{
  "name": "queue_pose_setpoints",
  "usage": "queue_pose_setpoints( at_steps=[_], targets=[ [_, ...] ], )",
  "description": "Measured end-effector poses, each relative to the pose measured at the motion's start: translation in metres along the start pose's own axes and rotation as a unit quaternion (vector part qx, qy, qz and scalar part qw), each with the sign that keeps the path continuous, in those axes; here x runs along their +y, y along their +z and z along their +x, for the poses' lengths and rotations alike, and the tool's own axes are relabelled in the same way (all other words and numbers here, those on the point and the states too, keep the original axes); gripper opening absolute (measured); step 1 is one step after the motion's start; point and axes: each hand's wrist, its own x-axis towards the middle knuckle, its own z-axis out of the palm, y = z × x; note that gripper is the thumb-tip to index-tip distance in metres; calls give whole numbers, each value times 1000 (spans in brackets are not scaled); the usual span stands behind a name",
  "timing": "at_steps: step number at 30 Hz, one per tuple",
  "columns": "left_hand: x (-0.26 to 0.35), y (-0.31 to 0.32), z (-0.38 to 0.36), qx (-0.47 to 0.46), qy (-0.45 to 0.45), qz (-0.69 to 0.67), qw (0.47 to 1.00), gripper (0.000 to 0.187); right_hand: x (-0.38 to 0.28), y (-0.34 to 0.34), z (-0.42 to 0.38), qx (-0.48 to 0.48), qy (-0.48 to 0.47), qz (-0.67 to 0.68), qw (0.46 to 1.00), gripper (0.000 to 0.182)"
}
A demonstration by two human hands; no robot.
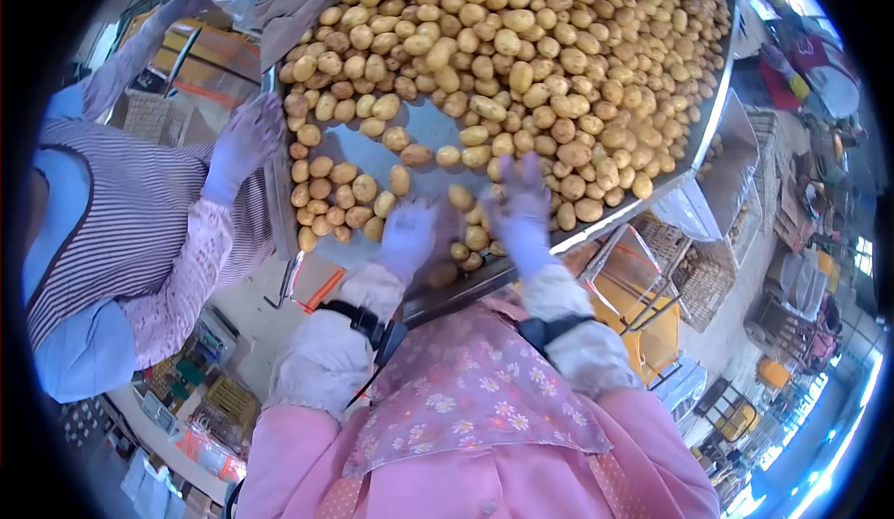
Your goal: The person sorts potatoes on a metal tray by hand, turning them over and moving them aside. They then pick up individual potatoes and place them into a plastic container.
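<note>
A big metal sorting table (424, 133) is heaped with several small yellow potatoes (521, 63). My left hand (410, 232), in a pale glove, rests on the table's near edge, fingers spread over a few potatoes. My right hand (520, 210), also gloved, lies beside it among potatoes, fingers apart. Neither hand clearly grips a potato. A loose group of potatoes (340, 193) lies just left of my left hand.
A co-worker in a striped top stands at the left, a gloved hand (244, 142) on the table's left rim. Wicker baskets (700, 282) and an orange crate (643, 319) stand below the table's right edge. Boxes (209, 407) sit on the floor at lower left.
</note>
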Motion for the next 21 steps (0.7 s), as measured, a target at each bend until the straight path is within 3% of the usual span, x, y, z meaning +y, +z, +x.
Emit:
queue_pose_setpoints(
  at_steps=[1, 3, 5, 6, 7, 8, 9, 10, 11, 13, 15, 17, 19, 21],
  targets=[
    [-1, -3, -15, 3, -9, 5, 1000, 40, -40, 2, -1, -82, 10, -145, 986, 67],
    [-2, -13, -50, -23, -23, -24, 999, 39, -41, 16, -7, -157, -173, -174, 957, 64],
    [-10, -22, -84, -77, -53, -45, 995, 42, 4, 15, 5, -126, -421, -78, 895, 61],
    [-14, -26, -97, -122, -79, -67, 987, 45, 20, 10, 21, -158, -416, -103, 890, 59],
    [-19, -33, -107, -121, -85, -69, 987, 45, 4, -28, 54, -283, -352, -124, 884, 65],
    [-24, -43, -118, -84, -108, -106, 985, 45, 9, -10, 69, -223, -278, -199, 913, 73],
    [-25, -52, -128, -49, -131, -143, 980, 46, 11, 3, 92, -104, -250, -100, 957, 81],
    [-26, -57, -135, -19, -210, -106, 972, 46, -15, 2, 114, -131, -185, -84, 970, 85],
    [-29, -59, -131, -24, -215, -105, 971, 46, -46, 12, 130, -113, -144, -153, 971, 84],
    [-41, -57, -109, 135, -305, -83, 939, 46, -99, 25, 149, -167, -78, -98, 978, 78],
    [-54, -43, -100, 130, -275, -31, 952, 48, -117, 43, 139, -145, -183, -160, 959, 72],
    [-52, -45, -84, 62, -299, -41, 951, 49, -104, 39, 110, -172, -290, -75, 938, 70],
    [-61, -43, -83, 75, -287, -13, 955, 48, -74, 30, 74, -198, -297, -18, 934, 69],
    [-58, -60, -78, -12, -325, -72, 943, 47, -54, 0, 41, -267, -233, -44, 934, 69]
  ],
)
